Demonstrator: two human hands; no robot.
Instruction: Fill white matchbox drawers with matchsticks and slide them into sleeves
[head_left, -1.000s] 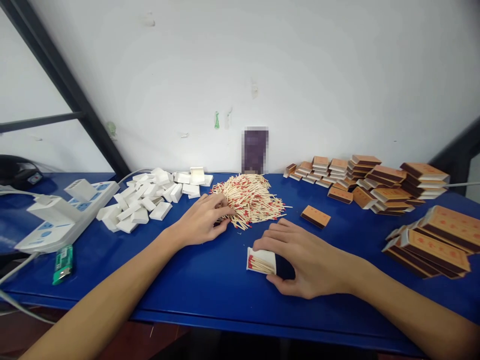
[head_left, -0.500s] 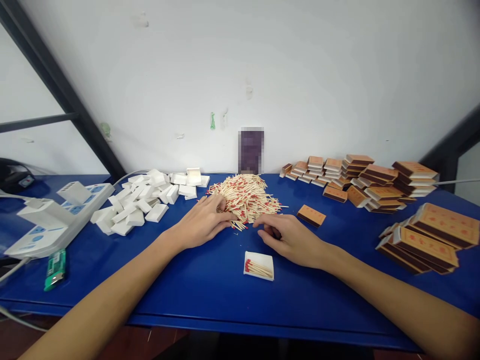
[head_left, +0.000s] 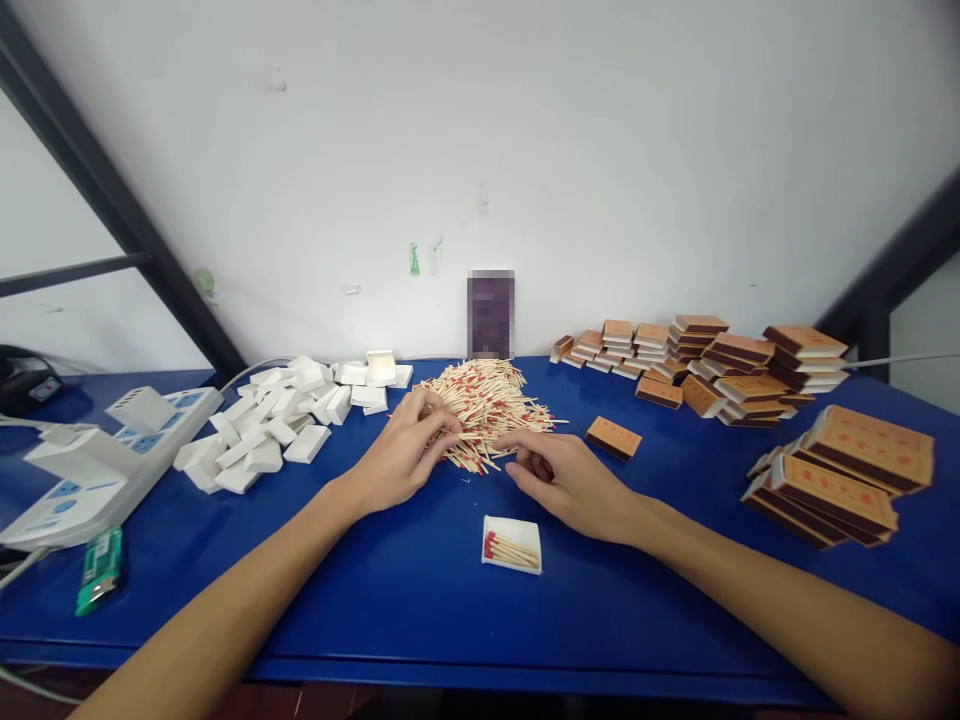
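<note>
A heap of red-tipped matches (head_left: 491, 395) lies in front of me. My left hand (head_left: 405, 455) is at its left front side, thumb and forefinger closed on matches at the edge. At the right front of the heap is my right hand (head_left: 570, 480), its forefinger reaching to the nearest matches and its thumb held apart. The other right fingers curl under and are partly hidden; I see nothing held there. Nearer to me, an open white matchbox tray (head_left: 531, 530) holds a small row of matches, red heads to the left.
White trays (head_left: 262, 430) pile up on the left. Orange-brown matchbox sleeves (head_left: 750, 385) stand in stacks on the right, and a single sleeve (head_left: 613, 438) lies beside my right hand. A power strip (head_left: 142, 480) and a green lighter-like item (head_left: 100, 570) are at far left.
The view has shifted slightly. My left thumb and forefinger have drawn together on matches at the heap's front, and some matches there have moved. My right hand stays nearly in place.
</note>
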